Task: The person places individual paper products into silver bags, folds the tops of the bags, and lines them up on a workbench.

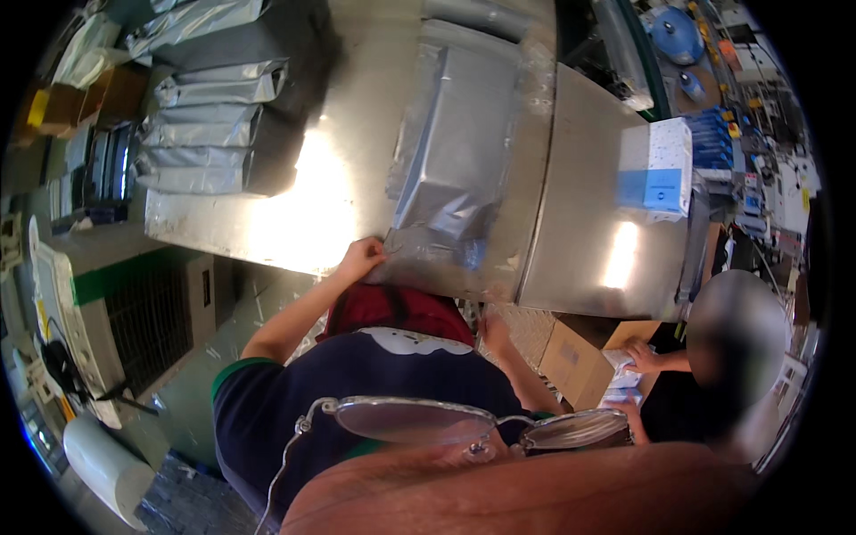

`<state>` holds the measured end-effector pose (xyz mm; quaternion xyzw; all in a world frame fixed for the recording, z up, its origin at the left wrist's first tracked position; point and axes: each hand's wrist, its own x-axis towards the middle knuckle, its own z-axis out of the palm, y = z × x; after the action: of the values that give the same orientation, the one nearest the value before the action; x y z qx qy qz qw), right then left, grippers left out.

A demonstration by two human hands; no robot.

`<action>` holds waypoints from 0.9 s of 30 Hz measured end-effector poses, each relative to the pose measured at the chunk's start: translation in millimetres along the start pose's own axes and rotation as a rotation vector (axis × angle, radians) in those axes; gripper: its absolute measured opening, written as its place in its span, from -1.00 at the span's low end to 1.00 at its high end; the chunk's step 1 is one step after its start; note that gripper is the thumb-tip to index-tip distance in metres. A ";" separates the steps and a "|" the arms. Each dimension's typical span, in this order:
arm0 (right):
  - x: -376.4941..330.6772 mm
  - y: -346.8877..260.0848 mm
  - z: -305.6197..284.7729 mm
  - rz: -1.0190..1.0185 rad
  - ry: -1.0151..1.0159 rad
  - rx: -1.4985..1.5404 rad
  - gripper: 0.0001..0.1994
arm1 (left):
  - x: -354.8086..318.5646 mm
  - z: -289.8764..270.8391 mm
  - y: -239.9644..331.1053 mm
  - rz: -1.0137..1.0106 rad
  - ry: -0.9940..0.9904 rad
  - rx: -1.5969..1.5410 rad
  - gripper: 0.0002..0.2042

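A large silver-grey plastic bag (464,134), filled and box-like, lies lengthwise on the metal table (580,214) in front of me. Its flat, loose end spreads toward the table's near edge. My left hand (361,259) is at the left corner of that end, fingers pinched together on the plastic. Below the table edge, beside my red apron (401,308), my right hand (493,330) hangs apart from the bag. Its fingers are too small and dim to make out.
Several filled silver bags (201,125) stand in a row at the left. A blue-and-white box (667,169) sits on the right part of the table. At lower right, a co-worker's hands (644,357) reach into an open cardboard box (575,361). A grilled machine (147,312) stands left.
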<state>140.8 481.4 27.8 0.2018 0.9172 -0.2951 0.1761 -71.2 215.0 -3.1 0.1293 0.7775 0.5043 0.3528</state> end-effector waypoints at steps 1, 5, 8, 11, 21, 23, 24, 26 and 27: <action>-29.8 31.0 -6.0 -0.079 -0.211 -0.271 -0.80 | 3.2 -4.8 6.5 0.073 0.042 0.158 -0.77; 6.5 23.6 -47.7 -0.262 -0.148 -0.210 -0.46 | 28.5 -34.2 35.5 0.849 0.148 1.240 -0.45; 97.6 -29.1 -72.9 -0.671 0.117 -0.564 -0.50 | 59.3 -41.7 57.1 1.181 -0.116 1.325 -0.63; 128.8 -19.0 -77.7 -0.778 0.235 -0.487 -0.69 | 80.2 -48.5 54.6 1.064 -0.147 0.747 -0.78; 196.0 -56.8 -42.0 0.042 0.339 0.014 -0.78 | 143.2 6.1 33.0 -0.033 0.488 0.342 -0.78; 200.1 -71.4 -64.4 0.044 0.168 -0.157 -0.58 | 148.0 0.1 42.2 0.063 0.466 0.480 -0.65; 190.4 -89.0 -79.4 0.067 0.080 -0.184 -0.44 | 149.5 -6.0 32.3 0.376 0.528 0.331 -0.63; 193.0 -87.4 -75.5 -0.002 -0.108 -0.182 -0.25 | 162.6 -23.6 28.1 -0.005 0.125 -0.568 -0.51; 198.6 -72.8 -90.4 -0.074 -0.086 -0.141 -0.31 | 163.3 -28.6 37.0 -0.235 -0.100 -0.981 -0.44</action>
<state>-82.3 535.4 43.3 0.1421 0.9341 -0.2443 0.2181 -213.5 303.1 -32.1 -0.1160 0.4404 0.7604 0.4631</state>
